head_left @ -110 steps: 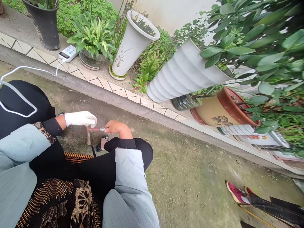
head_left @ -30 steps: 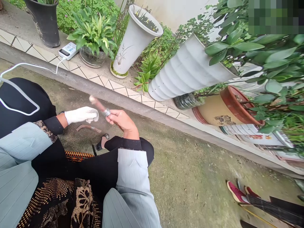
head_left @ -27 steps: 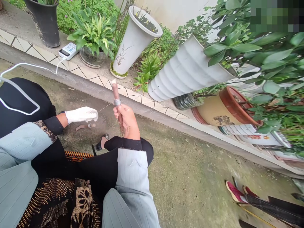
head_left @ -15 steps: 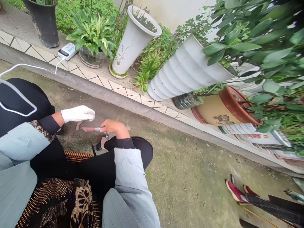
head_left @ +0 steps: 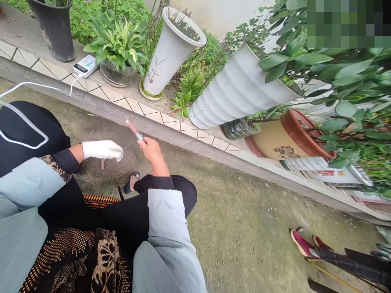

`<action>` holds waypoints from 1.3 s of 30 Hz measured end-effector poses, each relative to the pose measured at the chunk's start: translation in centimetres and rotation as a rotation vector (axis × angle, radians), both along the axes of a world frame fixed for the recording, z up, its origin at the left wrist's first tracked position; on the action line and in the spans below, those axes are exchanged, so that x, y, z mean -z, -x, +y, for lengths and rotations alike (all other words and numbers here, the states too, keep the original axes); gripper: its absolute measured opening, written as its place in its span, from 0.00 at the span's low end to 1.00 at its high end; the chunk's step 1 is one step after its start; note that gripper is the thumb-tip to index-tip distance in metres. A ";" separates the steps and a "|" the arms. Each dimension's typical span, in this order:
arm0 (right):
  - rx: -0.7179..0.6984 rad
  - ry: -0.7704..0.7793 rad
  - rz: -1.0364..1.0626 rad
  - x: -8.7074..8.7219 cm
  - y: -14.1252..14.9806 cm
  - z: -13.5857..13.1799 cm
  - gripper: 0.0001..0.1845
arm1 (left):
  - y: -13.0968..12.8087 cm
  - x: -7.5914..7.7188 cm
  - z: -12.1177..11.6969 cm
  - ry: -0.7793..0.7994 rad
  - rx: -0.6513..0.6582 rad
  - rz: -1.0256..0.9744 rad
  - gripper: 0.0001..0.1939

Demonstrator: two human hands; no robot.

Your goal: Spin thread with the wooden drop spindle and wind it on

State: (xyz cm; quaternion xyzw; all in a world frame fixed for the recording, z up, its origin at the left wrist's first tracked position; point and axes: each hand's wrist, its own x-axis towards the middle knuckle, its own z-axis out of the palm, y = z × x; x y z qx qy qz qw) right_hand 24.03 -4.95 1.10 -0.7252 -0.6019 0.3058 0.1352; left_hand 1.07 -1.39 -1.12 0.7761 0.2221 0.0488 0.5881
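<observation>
My right hand (head_left: 150,149) grips a reddish-brown wooden rod (head_left: 132,127) with a metal ring (head_left: 139,136) near my fingers, its tip tilted up and away. My left hand (head_left: 102,150) is covered in a white glove or wrapping that hides the fingers. A thin thread (head_left: 128,143) runs from that hand towards the rod. Below it, a curved brown piece (head_left: 103,163) lies on the ground, partly hidden by my left hand. My sandalled foot (head_left: 132,183) is just below my right hand.
A striped orange-and-black seat (head_left: 99,199) lies under me. A tiled concrete kerb (head_left: 154,118) runs beyond my hands, with large white planters (head_left: 169,53) and a terracotta pot (head_left: 293,136) behind it. Another person's red shoes (head_left: 302,244) stand at lower right.
My right hand has raised the rod from near level, tilting its tip up and away. My left hand has barely moved, and the thread between them now shows.
</observation>
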 end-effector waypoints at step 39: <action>-0.624 0.375 0.726 -1.3 1.1 -1.6 0.14 | 0.8 1.9 1.9 0.003 -0.238 -0.131 0.18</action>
